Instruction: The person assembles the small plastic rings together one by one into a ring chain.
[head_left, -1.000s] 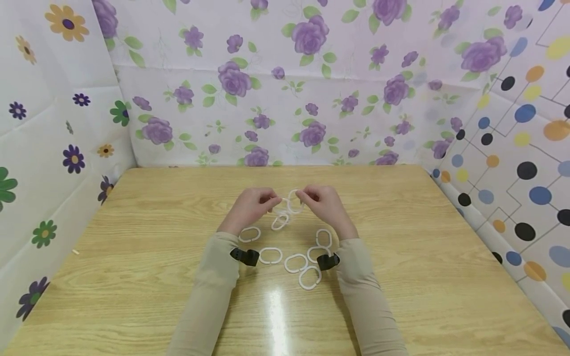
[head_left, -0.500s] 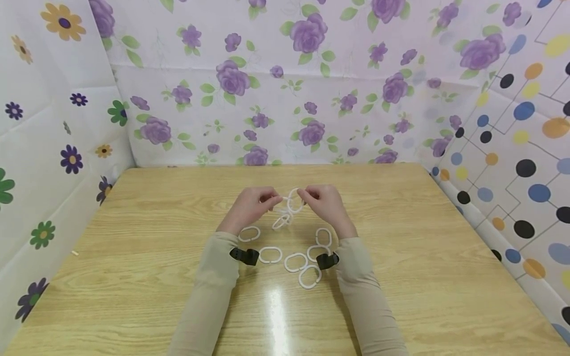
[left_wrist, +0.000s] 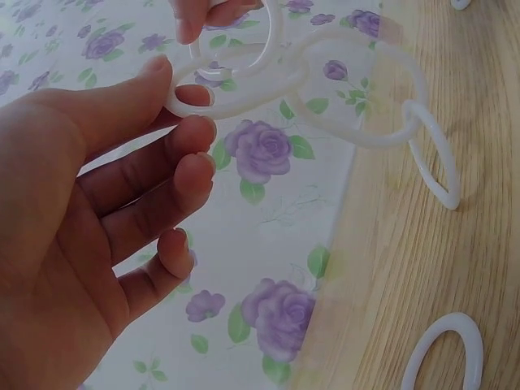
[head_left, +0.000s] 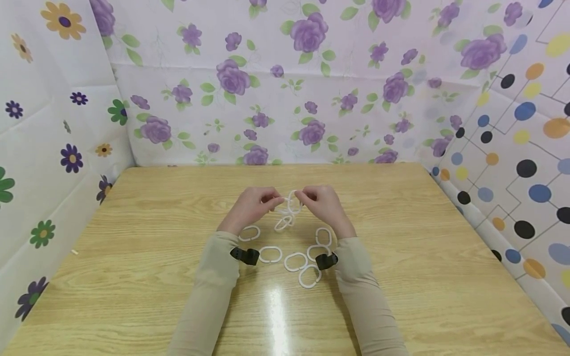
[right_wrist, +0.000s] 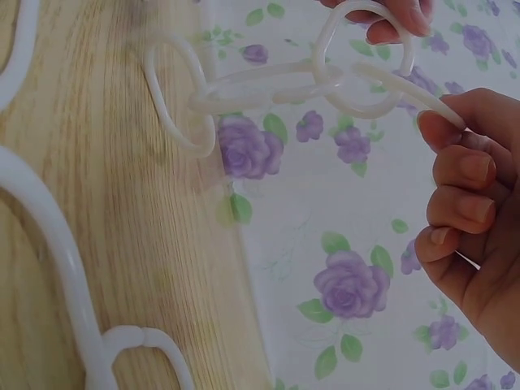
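Observation:
My left hand [head_left: 253, 207] pinches a white oval plastic ring [left_wrist: 244, 106] between thumb and forefinger, the other fingers loosely bent. That ring is linked to a second ring [left_wrist: 357, 138], and a third ring [left_wrist: 439, 166] hangs from the second one near the table. Facing it, my right hand [head_left: 324, 202] pinches another white ring [right_wrist: 410, 88] between thumb and forefinger. This ring crosses the left hand's ring [right_wrist: 323, 49]; in the right wrist view it seems to pass through it. A small break shows in its rim in the left wrist view.
Several loose white rings lie on the wooden table [head_left: 156, 277] between the forearms, among them one ring [head_left: 270, 247] by the left wrist and one ring [head_left: 296, 253] nearer the right. A tiny white piece [head_left: 74, 252] lies far left. Patterned sheets [head_left: 276, 113] border the table.
My hands have come slightly closer together, with the two held rings now overlapping more. The hanging ring has swung a little to the right. The loose rings stay where they were.

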`<state>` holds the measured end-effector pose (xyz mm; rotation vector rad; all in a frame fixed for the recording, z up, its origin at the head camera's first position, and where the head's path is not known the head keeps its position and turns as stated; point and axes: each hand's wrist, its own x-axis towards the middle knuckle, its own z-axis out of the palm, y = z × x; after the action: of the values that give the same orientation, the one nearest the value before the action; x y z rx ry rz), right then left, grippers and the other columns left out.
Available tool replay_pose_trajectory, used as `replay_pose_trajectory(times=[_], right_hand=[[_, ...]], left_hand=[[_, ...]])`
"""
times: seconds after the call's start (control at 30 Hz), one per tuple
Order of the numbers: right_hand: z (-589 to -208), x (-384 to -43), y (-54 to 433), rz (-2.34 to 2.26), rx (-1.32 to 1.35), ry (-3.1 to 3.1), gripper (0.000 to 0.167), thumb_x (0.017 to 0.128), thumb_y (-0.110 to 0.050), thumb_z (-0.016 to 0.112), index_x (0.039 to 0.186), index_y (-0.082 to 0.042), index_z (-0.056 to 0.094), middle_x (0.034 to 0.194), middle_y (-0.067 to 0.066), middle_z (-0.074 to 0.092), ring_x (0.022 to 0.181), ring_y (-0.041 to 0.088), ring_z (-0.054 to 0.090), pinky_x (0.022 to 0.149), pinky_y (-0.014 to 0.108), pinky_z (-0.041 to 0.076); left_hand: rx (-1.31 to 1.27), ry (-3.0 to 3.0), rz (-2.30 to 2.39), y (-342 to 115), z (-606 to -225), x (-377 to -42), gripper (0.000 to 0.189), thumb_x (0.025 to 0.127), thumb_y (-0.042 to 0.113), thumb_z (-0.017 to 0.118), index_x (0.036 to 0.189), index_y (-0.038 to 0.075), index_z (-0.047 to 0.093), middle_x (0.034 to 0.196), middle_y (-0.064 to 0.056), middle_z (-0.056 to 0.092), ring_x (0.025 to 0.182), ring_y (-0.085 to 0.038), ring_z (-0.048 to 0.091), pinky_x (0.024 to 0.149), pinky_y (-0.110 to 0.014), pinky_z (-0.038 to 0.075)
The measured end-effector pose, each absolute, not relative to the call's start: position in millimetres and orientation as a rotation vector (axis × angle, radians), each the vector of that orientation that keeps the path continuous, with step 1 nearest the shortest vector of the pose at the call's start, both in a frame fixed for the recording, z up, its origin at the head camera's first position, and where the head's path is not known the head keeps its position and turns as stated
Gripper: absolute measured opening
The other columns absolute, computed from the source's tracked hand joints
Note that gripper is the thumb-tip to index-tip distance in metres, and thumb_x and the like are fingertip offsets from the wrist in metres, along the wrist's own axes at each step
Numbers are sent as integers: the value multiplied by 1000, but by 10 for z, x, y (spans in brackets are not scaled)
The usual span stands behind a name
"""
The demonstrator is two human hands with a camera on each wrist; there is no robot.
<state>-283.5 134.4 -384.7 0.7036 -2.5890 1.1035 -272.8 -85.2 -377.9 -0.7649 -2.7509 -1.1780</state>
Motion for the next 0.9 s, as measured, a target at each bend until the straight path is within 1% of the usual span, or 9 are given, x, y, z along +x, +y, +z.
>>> replay_pose_trajectory(times=[0.1, 0.2, 0.27, 0.43, 0.5, 0.67, 0.77, 0.9], right_hand=[[-3852, -2832, 1349, 1116, 715, -2589, 34, 97, -25, 59, 70, -7, 66, 51, -2, 41, 45, 4, 30, 49, 23, 28], [-3854, -2832, 1346, 1135, 735, -2579, 28, 98, -23, 58, 77, -7, 68, 55, -1, 48, 47, 7, 34, 50, 22, 31], [-3853, -2831, 1343, 1152, 745, -2576, 25, 98, -23, 57, 82, -7, 68, 56, 0, 49, 48, 9, 36, 49, 22, 31], [-3847, -2825, 1336, 1211, 749, -2599, 18, 99, -23, 55, 94, -9, 64, 56, 0, 47, 47, 11, 36, 48, 23, 30], [-3847, -2824, 1333, 1236, 748, -2613, 16, 99, -23, 55, 97, -10, 64, 58, 0, 49, 48, 12, 37, 47, 23, 31], [-3855, -2827, 1330, 1266, 750, -2619, 13, 99, -22, 56, 98, -12, 64, 61, 1, 52, 49, 12, 39, 48, 23, 32], [-3861, -2834, 1332, 1275, 755, -2610, 13, 99, -21, 56, 98, -11, 64, 61, 3, 53, 49, 12, 39, 49, 23, 32], [-3868, -2841, 1339, 1301, 767, -2600, 15, 99, -23, 55, 98, -10, 64, 63, 6, 54, 49, 12, 39, 49, 23, 32]], left_hand=[[-770, -2750, -1184, -850, -3783, -2728, 24, 98, 36, 57, 92, 18, 71, 71, -2, 63, 63, -14, 54, 63, -29, 45], [-768, -2750, -1189, -848, -3786, -2723, 23, 97, 35, 57, 92, 17, 70, 71, -1, 63, 64, -14, 55, 65, -30, 46], [-767, -2751, -1191, -845, -3787, -2719, 22, 97, 34, 58, 92, 17, 70, 71, -1, 64, 65, -14, 56, 66, -30, 47], [-772, -2756, -1200, -833, -3799, -2721, 22, 97, 33, 59, 94, 16, 70, 77, -8, 68, 66, -13, 57, 67, -30, 47], [-771, -2760, -1209, -829, -3802, -2723, 21, 97, 33, 59, 95, 15, 70, 79, -10, 69, 66, -14, 58, 67, -30, 48], [-766, -2770, -1217, -819, -3808, -2733, 22, 96, 34, 60, 97, 15, 70, 81, -11, 70, 68, -17, 61, 66, -29, 47], [-759, -2775, -1216, -814, -3815, -2738, 23, 96, 35, 60, 97, 14, 70, 79, -10, 69, 69, -18, 61, 66, -29, 47], [-730, -2791, -1203, -805, -3818, -2739, 21, 96, 35, 61, 95, 16, 69, 78, -5, 68, 67, -16, 59, 65, -29, 47]])
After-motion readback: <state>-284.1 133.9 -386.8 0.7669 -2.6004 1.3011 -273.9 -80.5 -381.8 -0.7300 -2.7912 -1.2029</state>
